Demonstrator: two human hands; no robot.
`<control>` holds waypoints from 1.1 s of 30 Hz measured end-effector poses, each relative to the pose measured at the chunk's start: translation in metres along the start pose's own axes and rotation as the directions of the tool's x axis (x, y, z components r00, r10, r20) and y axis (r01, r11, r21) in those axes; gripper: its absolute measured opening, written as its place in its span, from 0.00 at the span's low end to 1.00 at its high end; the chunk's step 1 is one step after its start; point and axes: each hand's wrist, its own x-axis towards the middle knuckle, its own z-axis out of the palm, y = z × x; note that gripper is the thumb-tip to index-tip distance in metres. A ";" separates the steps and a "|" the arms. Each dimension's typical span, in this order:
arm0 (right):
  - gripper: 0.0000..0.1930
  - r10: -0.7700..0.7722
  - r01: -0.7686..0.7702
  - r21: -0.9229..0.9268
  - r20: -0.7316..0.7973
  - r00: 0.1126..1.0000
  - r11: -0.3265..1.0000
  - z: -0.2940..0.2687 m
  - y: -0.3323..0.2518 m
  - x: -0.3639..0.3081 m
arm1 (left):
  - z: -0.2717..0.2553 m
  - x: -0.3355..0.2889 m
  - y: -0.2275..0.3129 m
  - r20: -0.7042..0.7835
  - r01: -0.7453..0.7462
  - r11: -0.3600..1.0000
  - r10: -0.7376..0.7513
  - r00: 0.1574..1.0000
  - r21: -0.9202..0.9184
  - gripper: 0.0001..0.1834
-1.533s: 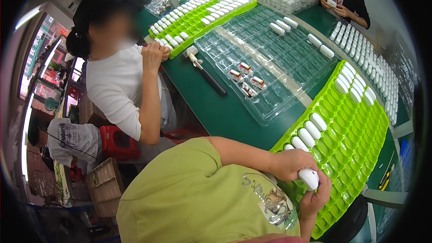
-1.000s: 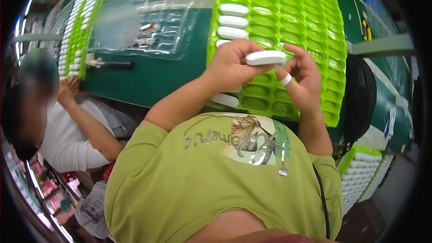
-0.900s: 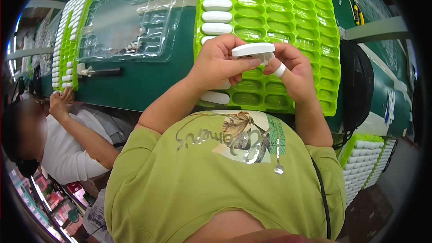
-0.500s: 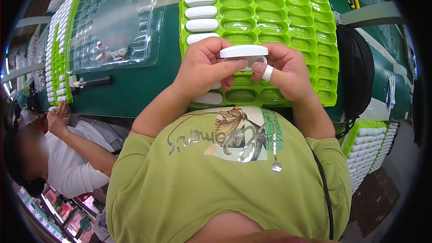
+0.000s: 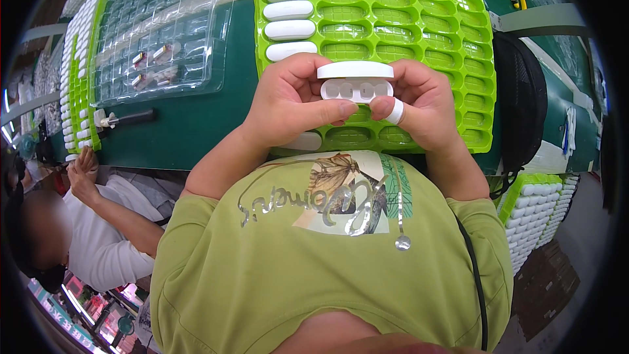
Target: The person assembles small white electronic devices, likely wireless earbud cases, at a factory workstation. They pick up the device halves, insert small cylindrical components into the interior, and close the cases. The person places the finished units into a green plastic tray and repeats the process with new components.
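Observation:
A white earbud charging case (image 5: 356,85) is held between my two hands over the near part of a lime-green tray, its lid raised and its inner hollows showing. My left hand (image 5: 291,99) grips the left end, thumb along the lower front edge. At the right end, my right hand (image 5: 422,101) grips it too, with a white band round the thumb. The green tray (image 5: 393,16) has rows of oval pockets. Closed white cases (image 5: 287,10) lie in its left column, and one more (image 5: 303,141) shows partly below my left wrist.
Left of the green tray lies a clear plastic tray (image 5: 190,46) with several small parts. A dark-handled tool (image 5: 131,118) rests on the green table. A black bag (image 5: 517,98) sits at the right. A co-worker (image 5: 111,223) works at the far left beside another filled tray (image 5: 82,65).
The case's lid has swung further up, so its inside now faces me. Both hands keep their hold at its ends. The view has shifted slightly.

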 end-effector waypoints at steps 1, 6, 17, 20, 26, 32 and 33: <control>0.12 -0.007 0.007 0.004 0.006 1.000 1.000 0.001 0.000 0.000 | 0.000 -0.001 0.000 -0.005 -0.006 1.000 0.006 1.000 0.000 0.21; 0.12 0.077 -0.078 0.023 0.022 0.997 0.997 0.001 -0.003 0.000 | 0.001 -0.005 -0.002 -0.014 -0.091 0.994 0.092 0.996 0.066 0.19; 0.16 0.178 -0.179 0.005 0.088 0.980 0.984 -0.003 -0.004 0.002 | 0.003 -0.007 -0.007 -0.005 -0.268 0.952 0.272 0.962 0.145 0.20; 0.15 0.183 -0.185 0.004 0.100 0.978 0.983 -0.004 -0.003 0.002 | 0.003 -0.006 -0.008 0.007 -0.285 0.949 0.286 0.958 0.137 0.20; 0.15 0.129 -0.134 0.048 0.094 0.987 0.990 -0.002 -0.003 0.000 | 0.003 -0.007 -0.008 0.014 -0.277 0.949 0.278 0.960 0.153 0.19; 0.16 0.007 -0.006 -0.011 0.052 0.999 1.000 0.002 -0.001 -0.003 | 0.003 -0.008 -0.006 0.014 -0.248 0.960 0.248 0.969 0.130 0.18; 0.16 -0.003 0.006 -0.055 0.045 0.999 0.998 0.002 -0.002 -0.004 | 0.002 -0.008 -0.006 0.022 -0.252 0.957 0.252 0.968 0.145 0.18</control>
